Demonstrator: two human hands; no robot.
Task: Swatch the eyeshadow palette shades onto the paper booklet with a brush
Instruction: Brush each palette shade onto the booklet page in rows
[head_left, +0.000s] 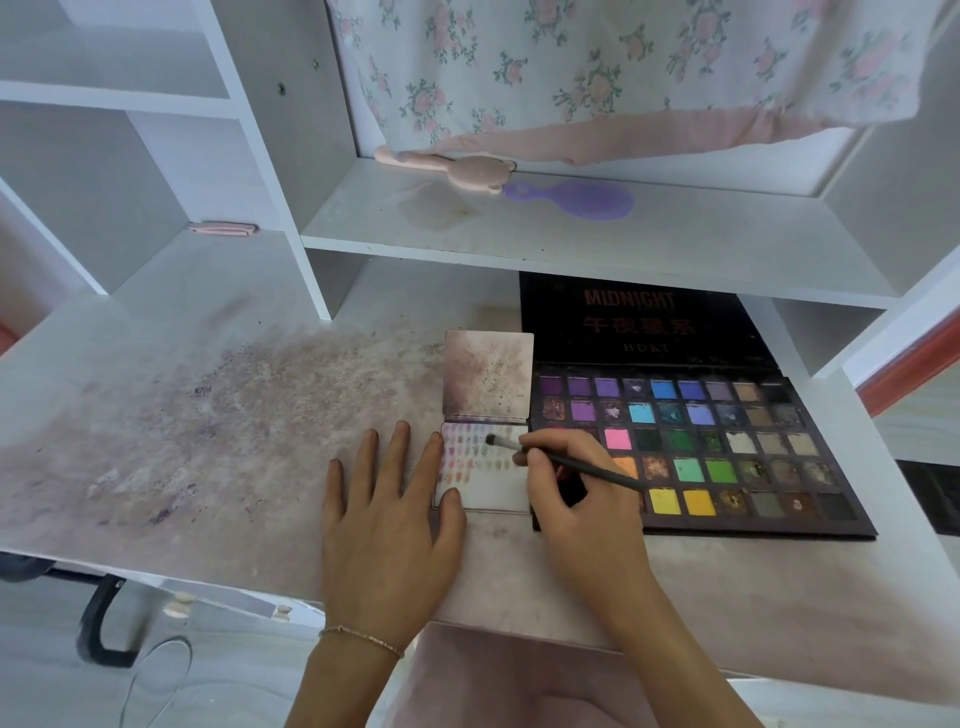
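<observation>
While the left hand (387, 512) lies flat — pinning the booklet (485, 470) — the right hand (563, 480) pinches the brush (563, 460).

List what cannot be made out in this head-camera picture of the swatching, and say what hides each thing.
- Left columns of the eyeshadow palette: covered by the right hand gripping the brush.
- Booklet left edge: under the left hand, which lies flat.
- Whether the brush tip touches the paper: too small to tell.
- Lid's small print: blurred and in shadow under the shelf.
</observation>
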